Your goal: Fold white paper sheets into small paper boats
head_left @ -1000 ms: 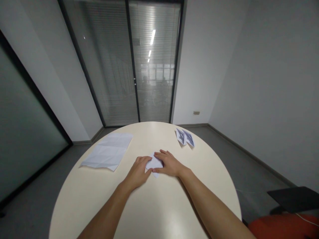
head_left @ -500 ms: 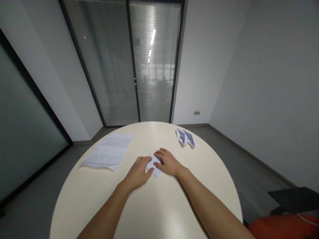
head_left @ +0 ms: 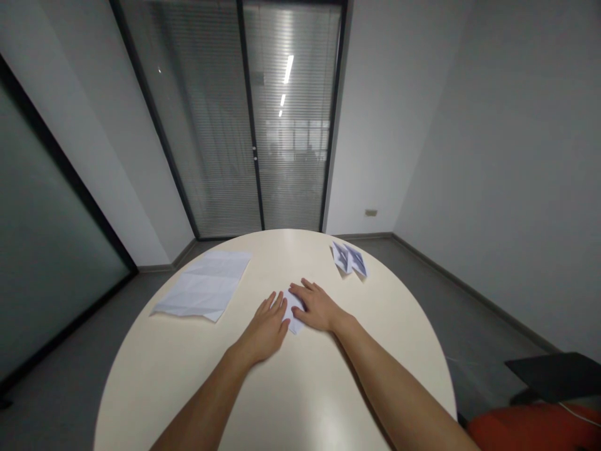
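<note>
A small folded white paper (head_left: 295, 323) lies flat near the middle of the round cream table (head_left: 291, 388), partly covered by both hands. My left hand (head_left: 267, 327) rests on its left side, fingers stretched out and a little apart, thumb at the paper's lower edge. On the right side of the paper lies my right hand (head_left: 319, 307), palm down, its fingers spread over the upper edge and its thumb on the paper's face. What is under the fingers is hidden.
A large creased white sheet (head_left: 204, 285) lies at the table's left. Near the back right edge stands a folded paper with dark print (head_left: 349, 259). Beyond the table's right edge are a red seat (head_left: 530, 429) and a black flat object (head_left: 556, 376).
My left hand has turned and its fingers have straightened, now pointing further forward over the paper's left side. My right hand has barely moved.
</note>
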Demonstrator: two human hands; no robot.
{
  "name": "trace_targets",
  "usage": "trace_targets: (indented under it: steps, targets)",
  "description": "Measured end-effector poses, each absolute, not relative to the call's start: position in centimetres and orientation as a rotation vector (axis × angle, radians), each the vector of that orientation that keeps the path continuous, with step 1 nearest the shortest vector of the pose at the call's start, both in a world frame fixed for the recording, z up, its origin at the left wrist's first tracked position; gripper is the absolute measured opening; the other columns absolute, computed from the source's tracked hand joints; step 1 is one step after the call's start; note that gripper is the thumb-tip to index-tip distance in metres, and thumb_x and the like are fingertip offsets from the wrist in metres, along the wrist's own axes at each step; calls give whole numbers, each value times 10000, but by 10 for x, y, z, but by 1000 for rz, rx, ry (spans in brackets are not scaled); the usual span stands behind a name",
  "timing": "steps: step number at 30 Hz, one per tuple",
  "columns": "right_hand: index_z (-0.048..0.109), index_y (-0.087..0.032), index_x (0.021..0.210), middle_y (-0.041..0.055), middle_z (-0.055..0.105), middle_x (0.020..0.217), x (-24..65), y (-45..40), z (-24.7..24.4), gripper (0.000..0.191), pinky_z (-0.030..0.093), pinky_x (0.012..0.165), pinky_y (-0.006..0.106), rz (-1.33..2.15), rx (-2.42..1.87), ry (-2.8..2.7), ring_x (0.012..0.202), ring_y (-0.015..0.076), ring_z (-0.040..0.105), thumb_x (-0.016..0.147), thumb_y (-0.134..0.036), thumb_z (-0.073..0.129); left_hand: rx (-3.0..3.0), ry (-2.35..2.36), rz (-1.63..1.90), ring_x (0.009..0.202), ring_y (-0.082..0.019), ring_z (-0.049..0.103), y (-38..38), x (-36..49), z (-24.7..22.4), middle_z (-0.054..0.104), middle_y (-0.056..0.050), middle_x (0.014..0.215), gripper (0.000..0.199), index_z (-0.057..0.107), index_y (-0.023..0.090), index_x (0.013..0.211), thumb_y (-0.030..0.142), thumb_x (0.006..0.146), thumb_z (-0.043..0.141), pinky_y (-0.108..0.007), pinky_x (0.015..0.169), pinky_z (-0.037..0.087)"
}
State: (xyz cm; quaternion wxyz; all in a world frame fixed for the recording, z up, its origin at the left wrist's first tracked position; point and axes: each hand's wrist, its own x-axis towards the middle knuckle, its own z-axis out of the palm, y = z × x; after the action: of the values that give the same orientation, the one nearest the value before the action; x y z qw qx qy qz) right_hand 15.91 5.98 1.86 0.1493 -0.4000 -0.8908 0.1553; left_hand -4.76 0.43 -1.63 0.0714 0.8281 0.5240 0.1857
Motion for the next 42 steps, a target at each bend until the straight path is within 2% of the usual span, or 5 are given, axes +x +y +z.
trace_targets:
  steps: [5,14,20,31,42]
  targets:
    - [482,-127,1523,141,446,1590,165,55,22,655,258,1230,548,454,-1163,-2588,1525,398,267,955,-449,535,2544,1568,600,1535,-304,309,4,-47,-20,424,-205,1591,515,517,68,1445,321,1013,398,-514,1240,307]
    - [273,-166,1629,134,191,1692,169,50,16,926,89,1244,629,555,-1353,-2590,1568,417,55,923,-729,479,2530,1677,602,1516,-321,348,3,-43,-20,437,-201,1588,507,505,95,1455,287,997,404,-540,1226,306]
    - [367,-193,1593,133,244,1685,168,50,17,701,146,1221,632,447,-1510,-2484,1564,407,112,1008,-574,436,2443,1733,599,1508,-343,360,6,-43,-16,446,-213,1574,494,541,108,1432,318,997,437,-586,1202,326]
    - [560,-198,1438,169,397,1609,170,59,16,461,306,1157,593,193,-1712,-2255,1500,410,297,1019,-361,456,2472,1662,603,1411,-281,517,3,-45,4,597,-144,1467,372,706,179,1278,257,978,501,-463,1173,421]
    - [337,-181,1601,175,98,1711,167,47,28,966,80,1223,643,526,-1540,-2432,1567,427,29,846,-709,628,2393,1675,589,1423,-271,502,2,-43,8,589,-134,1475,363,720,179,1274,287,991,520,-431,1190,395]
